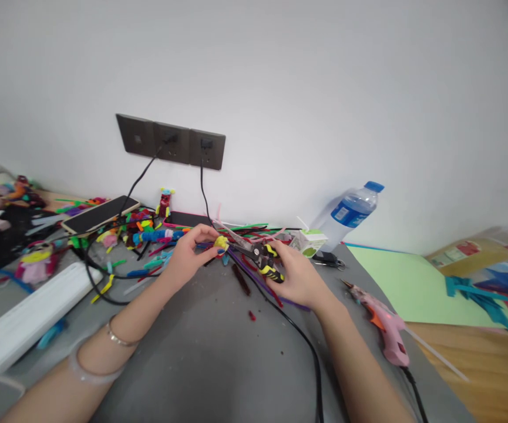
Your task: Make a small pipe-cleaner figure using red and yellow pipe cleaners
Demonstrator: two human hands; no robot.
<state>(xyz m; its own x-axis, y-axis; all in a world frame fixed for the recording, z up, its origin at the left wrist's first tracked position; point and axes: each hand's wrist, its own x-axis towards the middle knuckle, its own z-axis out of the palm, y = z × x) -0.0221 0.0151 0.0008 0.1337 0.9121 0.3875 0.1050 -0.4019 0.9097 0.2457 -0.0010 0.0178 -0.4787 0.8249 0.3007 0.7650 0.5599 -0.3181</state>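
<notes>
Pinched in my left hand [192, 257] is a small yellow fuzzy piece [221, 242], held between thumb and fingers. My right hand [296, 273] grips black-and-yellow-handled pliers [260, 257], whose jaws point left and reach the yellow piece. Whether the jaws close on it I cannot tell. Under both hands lie pipe cleaners in several colours, among them a purple strand [249, 271] and a brown piece [241, 279]. A black cable [295, 329] runs below my right hand toward the front.
A pink hot glue gun [388, 329] lies at right beside green paper [386, 282]. A water bottle [353, 211] leans on the wall behind a small carton [309, 242]. At left are a white power strip [37, 317], a phone [101, 216] and fuzzy figures [37, 263].
</notes>
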